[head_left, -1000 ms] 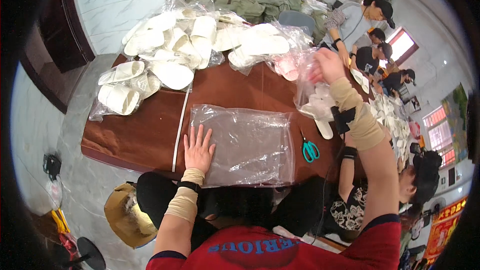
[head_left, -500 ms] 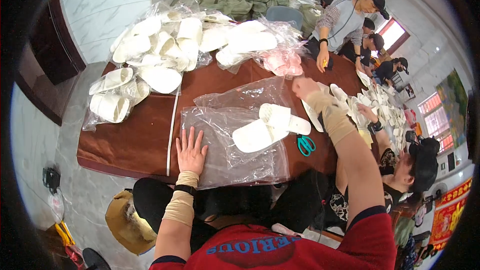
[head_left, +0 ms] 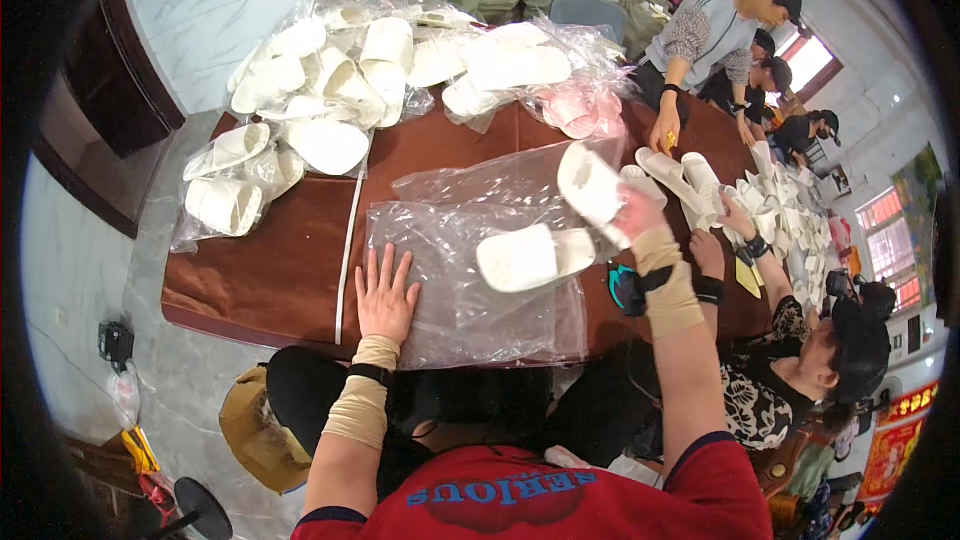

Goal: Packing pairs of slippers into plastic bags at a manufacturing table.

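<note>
My left hand (head_left: 387,294) lies flat with fingers spread, on the left edge of a clear plastic bag (head_left: 440,325). On the bag rests a white slipper (head_left: 522,258), its toe end to the left. My right hand (head_left: 640,217), somewhat blurred, grips another white slipper (head_left: 585,178), raised and tilted over the bag's far right part. Teal-handled scissors (head_left: 622,290) lie below my right hand, partly hidden by my wrist. A second clear bag (head_left: 480,178) lies partly under the first.
Bagged white slippers (head_left: 330,90) pile along the table's far side, with a pink bagged pair (head_left: 580,110) at their right. Co-workers' hands (head_left: 668,125) and loose white slippers (head_left: 770,200) are to the right. A cardboard box (head_left: 262,430) stands on the floor at lower left.
My right hand has come nearer from the far right and now holds a white slipper. Of two overlapping slippers on the bag, one remains. My left hand stays put.
</note>
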The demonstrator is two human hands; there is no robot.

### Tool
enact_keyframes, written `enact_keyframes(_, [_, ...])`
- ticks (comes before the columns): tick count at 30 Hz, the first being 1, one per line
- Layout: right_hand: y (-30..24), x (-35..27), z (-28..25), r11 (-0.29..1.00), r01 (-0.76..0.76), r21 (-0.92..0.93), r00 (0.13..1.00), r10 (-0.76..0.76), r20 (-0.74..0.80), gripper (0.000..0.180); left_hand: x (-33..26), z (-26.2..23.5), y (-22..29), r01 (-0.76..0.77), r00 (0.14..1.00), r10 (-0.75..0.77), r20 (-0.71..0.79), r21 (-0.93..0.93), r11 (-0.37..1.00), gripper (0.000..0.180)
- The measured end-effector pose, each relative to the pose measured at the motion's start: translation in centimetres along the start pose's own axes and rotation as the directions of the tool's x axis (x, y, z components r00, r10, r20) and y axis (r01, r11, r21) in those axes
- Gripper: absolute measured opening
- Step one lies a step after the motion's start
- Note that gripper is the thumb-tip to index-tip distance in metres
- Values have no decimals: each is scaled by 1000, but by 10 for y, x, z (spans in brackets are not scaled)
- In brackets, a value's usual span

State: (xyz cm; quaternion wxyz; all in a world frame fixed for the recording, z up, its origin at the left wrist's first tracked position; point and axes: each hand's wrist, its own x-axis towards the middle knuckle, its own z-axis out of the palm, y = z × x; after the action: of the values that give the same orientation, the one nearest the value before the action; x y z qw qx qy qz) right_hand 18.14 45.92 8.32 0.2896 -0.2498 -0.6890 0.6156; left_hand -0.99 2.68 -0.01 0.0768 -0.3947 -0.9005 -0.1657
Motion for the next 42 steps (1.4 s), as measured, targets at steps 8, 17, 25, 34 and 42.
enact_keyframes(8, [-147, 35, -75, 963, -102, 249, 983, 136, -122, 32, -4, -5, -4, 15, 1000, -15, 3, 19, 1000, 56])
enact_keyframes(17, [-217, -10, -11, 923, -69, 379, 990, 110, -89, 38, -7, -5, -7, 8, 1000, -9, -15, -5, 1000, 56])
enact_keyframes(25, [-215, -88, 67, 808, -138, 573, 990, 134, 49, 34, -7, 6, -10, 26, 999, -26, 42, -20, 999, 53])
enact_keyframes(34, [-19, -116, 117, 744, -450, 494, 880, 464, 103, 34, -9, 18, -18, -24, 999, 25, -46, 26, 999, 56])
enact_keyframes(42, [49, -122, 105, 917, 157, -367, 859, 56, 508, 53, -7, 8, -14, -10, 999, 9, 48, 3, 1000, 59])
